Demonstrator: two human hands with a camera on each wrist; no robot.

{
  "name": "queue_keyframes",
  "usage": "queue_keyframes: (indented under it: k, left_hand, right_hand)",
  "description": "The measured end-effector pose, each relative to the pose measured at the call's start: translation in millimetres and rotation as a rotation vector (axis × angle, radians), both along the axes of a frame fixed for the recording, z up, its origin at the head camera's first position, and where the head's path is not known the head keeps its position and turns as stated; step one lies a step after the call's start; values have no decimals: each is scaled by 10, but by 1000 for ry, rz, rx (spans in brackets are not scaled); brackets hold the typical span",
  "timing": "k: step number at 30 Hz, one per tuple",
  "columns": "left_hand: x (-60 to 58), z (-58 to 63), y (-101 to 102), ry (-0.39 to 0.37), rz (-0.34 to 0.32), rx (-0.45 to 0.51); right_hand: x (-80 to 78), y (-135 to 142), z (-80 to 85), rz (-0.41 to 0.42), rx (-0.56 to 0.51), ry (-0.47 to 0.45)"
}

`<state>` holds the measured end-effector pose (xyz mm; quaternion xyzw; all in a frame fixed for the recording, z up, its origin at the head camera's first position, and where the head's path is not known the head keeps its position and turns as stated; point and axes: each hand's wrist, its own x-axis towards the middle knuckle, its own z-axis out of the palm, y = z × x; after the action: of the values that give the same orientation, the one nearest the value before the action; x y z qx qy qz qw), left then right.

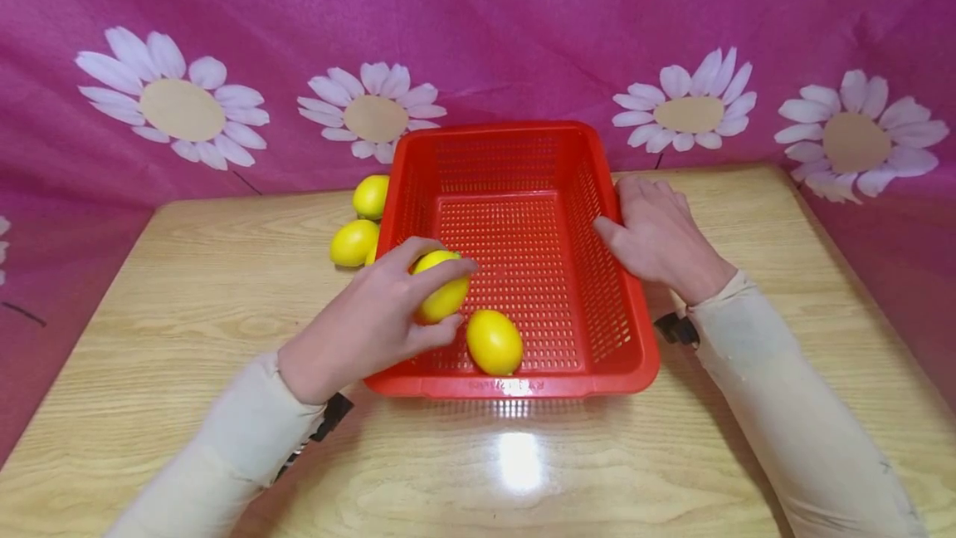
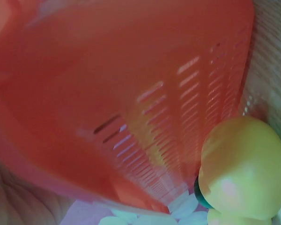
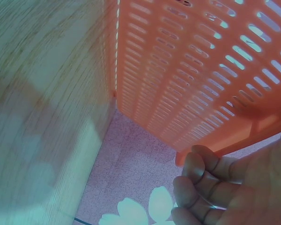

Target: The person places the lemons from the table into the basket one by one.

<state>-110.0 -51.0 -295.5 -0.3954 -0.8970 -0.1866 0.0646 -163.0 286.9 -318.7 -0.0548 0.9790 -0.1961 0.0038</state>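
My left hand (image 1: 354,330) grips a yellow lemon (image 1: 442,299) between thumb and fingers, over the left front part of a red plastic basket (image 1: 515,387). Inside that basket, near its front wall, lies another lemon (image 1: 495,343). My right hand (image 1: 665,235) holds the basket's right rim, thumb over the top edge. In the right wrist view its curled fingers (image 3: 194,166) are under the rim, outside the slotted wall. The left wrist view shows the basket's outer side and part of the left hand (image 2: 18,201); the held lemon is hidden there.
Outside the basket's left wall, several lemons sit on the wooden table (image 1: 224,297), among them one at the back (image 1: 371,196) and one nearer (image 1: 353,244). Behind the table hangs a pink cloth (image 1: 508,23) with white flowers, close to the basket's far end.
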Motion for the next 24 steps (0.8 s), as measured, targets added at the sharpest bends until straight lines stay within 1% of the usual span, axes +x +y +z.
queue_keyframes:
  k: [8, 15, 19, 24]
  left_hand:
    - [13, -48, 67, -39, 7, -47]
    - [21, -112, 94, -103, -14, -79]
    - [22, -142, 104, -110, -28, -97]
    - [17, -141, 106, -119, -13, -113]
  right_hand:
    - [-4, 2, -6, -4, -7, -9]
    - [24, 2, -24, -12, -28, -24]
    - [34, 16, -25, -12, -21, -10]
    - [4, 9, -5, -1, -13, 10]
